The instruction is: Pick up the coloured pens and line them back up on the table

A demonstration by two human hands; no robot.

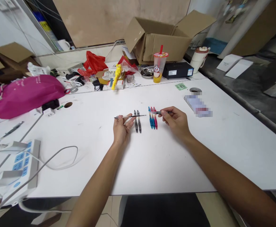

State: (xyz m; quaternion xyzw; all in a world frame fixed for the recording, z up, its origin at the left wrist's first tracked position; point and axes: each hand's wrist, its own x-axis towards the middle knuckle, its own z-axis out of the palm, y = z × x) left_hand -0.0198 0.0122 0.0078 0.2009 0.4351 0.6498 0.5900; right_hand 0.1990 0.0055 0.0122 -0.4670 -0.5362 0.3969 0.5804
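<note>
Pinched between the thumb and fingers of my left hand (122, 129) is a thin pen refill (140, 115), held level with its dark tip pointing right. Whether part of a pen body is around its left end, I cannot make out. My right hand (174, 120) is closed on a dark pen barrel (157, 112), its end pointing left towards the refill, with a small gap between them. Two black pens (138, 123) lie side by side just right of my left hand. Three blue and pink pens (153, 121) lie together on the white table (147, 160), between my hands.
A power strip (25, 164) with plugs and looping cables lies at the left, near a magenta bag (29, 91). Along the back stand a cardboard box (161, 47), a plastic cup (158, 71) and a black box (178, 70). A phone (197, 105) and tape roll (196, 90) lie right.
</note>
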